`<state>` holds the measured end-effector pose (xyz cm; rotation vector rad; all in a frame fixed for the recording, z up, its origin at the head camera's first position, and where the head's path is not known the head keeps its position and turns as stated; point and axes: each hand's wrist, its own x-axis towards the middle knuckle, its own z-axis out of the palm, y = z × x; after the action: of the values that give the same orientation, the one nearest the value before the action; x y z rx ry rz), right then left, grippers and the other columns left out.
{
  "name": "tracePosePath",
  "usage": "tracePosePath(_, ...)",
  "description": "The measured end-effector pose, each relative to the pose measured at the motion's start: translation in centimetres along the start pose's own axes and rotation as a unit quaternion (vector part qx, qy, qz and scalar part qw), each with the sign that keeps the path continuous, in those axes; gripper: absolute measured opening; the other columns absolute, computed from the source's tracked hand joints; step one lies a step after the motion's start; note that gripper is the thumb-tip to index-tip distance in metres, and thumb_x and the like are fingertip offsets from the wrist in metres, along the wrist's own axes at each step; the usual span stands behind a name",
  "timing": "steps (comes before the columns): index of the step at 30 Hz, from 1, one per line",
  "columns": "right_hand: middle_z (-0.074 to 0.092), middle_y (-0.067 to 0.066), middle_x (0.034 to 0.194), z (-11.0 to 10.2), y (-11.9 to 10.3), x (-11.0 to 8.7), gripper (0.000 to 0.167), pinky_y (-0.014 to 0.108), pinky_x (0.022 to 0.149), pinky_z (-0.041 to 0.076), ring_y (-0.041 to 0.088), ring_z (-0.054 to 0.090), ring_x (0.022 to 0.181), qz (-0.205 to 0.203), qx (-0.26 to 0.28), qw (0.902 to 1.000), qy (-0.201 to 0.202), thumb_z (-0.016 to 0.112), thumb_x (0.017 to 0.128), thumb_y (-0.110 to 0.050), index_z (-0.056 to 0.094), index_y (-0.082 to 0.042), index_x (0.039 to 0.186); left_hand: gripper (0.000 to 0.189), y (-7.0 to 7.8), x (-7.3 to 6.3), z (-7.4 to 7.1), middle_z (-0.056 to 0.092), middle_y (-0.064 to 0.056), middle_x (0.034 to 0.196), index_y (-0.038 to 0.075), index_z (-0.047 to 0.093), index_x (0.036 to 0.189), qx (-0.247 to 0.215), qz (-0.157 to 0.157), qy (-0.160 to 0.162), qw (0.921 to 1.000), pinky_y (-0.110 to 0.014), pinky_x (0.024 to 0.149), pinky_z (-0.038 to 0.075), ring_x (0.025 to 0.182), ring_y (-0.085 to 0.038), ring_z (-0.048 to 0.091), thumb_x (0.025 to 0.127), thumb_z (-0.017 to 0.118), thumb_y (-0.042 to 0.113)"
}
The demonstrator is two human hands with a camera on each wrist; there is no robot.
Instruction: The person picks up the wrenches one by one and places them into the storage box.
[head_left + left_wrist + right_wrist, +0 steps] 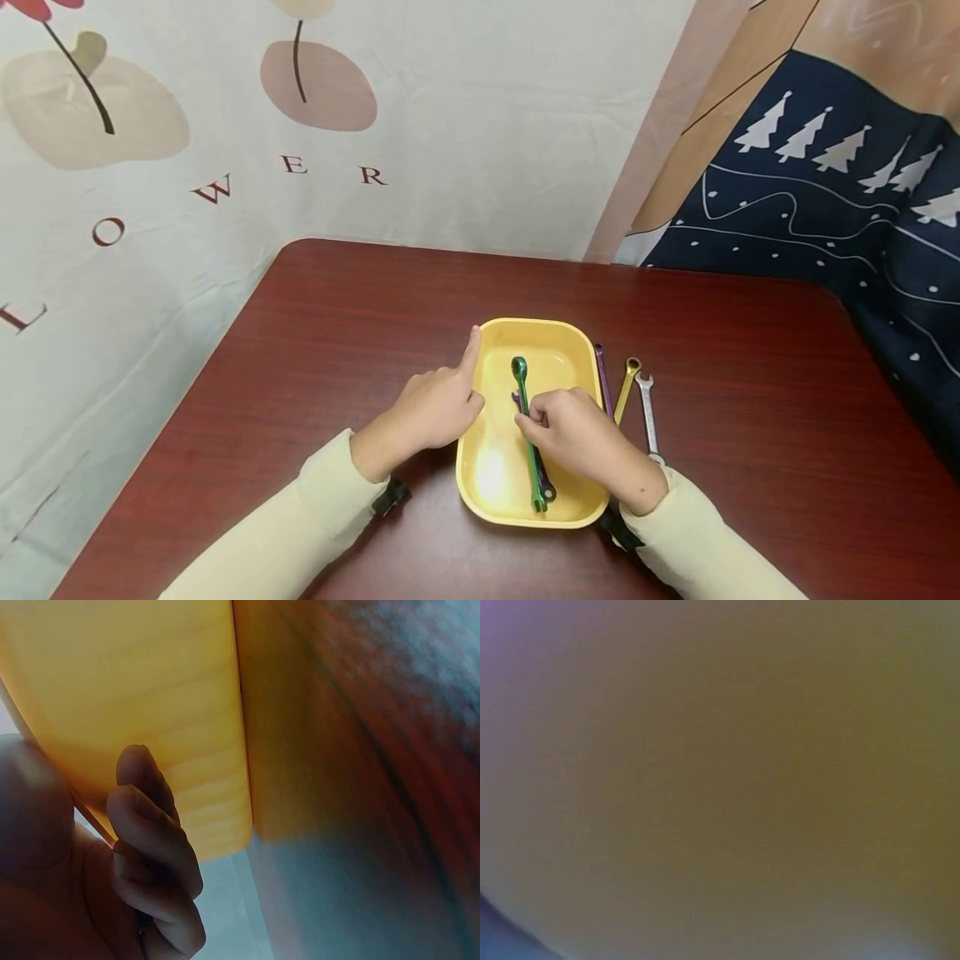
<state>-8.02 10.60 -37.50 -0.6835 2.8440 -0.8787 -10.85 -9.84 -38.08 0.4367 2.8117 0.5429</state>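
Note:
A yellow tray [491, 500] stands on the table with a green combination wrench [534, 475] in it. My right hand [581, 433] reaches over the tray's right rim and pinches the green wrench near its middle with thumb and forefinger. Partly under that wrench lies a dark purple wrench [550, 490]. At the left rim, my left hand [438, 408] holds the tray, its thumb at the rim and its forefinger stretched along the edge. In the left wrist view, its other fingers [154, 832] curl beside the tray's outer wall [180, 697]. A blurred yellowish surface fills the right wrist view.
Right of the tray lie a purple wrench [603, 379], a gold wrench [626, 387] and a silver wrench [649, 417], partly behind the right forearm. The dark red table [360, 333] meets a printed cloth [487, 167] at the back.

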Motion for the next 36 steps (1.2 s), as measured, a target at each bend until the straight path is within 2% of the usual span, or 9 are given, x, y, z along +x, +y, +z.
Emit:
tracePosePath(5,0.037,-0.014,0.051,0.4,0.0,0.1,0.045,0.018,0.046,0.030,0.000,0.035,0.046,-0.003,-0.011,0.9999,-0.007,0.070,0.091,-0.020,0.046,-0.018,0.053,0.086,0.0,0.1,0.0,0.042,0.005,0.050,0.012,-0.010,0.161,0.005,0.002,0.003,1.0000,-0.030,0.044,0.026,0.042,-0.012,0.032,0.097,0.047,0.022)
tracePosePath(15,0.042,-0.010,0.049,0.7,0.1,0.1,0.045,0.020,0.045,0.034,0.004,0.043,0.044,0.034,-0.011,0.9980,-0.053,0.069,0.093,-0.021,0.048,-0.017,0.053,0.086,0.1,0.2,0.0,0.044,0.005,0.050,0.012,-0.009,0.161,0.010,0.001,0.003,0.9999,-0.030,0.043,0.027,0.042,-0.013,0.033,0.097,0.047,0.023)
tracePosePath(24,0.031,-0.010,0.049,1.0,0.2,0.5,0.051,0.020,0.044,0.027,0.004,0.033,0.044,0.025,-0.046,0.9954,-0.080,0.067,0.093,-0.021,0.039,-0.019,0.050,0.087,0.0,0.1,0.0,0.045,0.004,0.050,0.012,-0.010,0.161,0.009,-0.003,0.000,1.0000,-0.031,0.043,0.027,0.042,-0.013,0.034,0.097,0.047,0.023)
tracePosePath(28,0.029,-0.010,0.050,1.0,0.3,0.5,0.051,0.021,0.044,0.027,0.005,0.031,0.044,0.031,-0.063,0.9941,-0.082,0.066,0.092,-0.021,0.038,-0.019,0.049,0.088,0.0,0.2,0.0,0.044,0.005,0.051,0.012,-0.011,0.161,0.007,0.000,0.001,1.0000,-0.031,0.044,0.028,0.043,-0.012,0.035,0.096,0.048,0.023)
tracePosePath(36,0.035,-0.009,0.051,1.4,0.4,0.4,0.047,0.024,0.044,0.032,0.008,0.037,0.045,0.032,-0.095,0.9916,-0.082,0.065,0.092,-0.023,0.044,-0.018,0.050,0.088,-0.1,0.3,0.2,0.044,0.005,0.051,0.012,-0.011,0.161,0.009,0.002,0.002,1.0000,-0.031,0.044,0.028,0.043,-0.012,0.034,0.097,0.048,0.022)
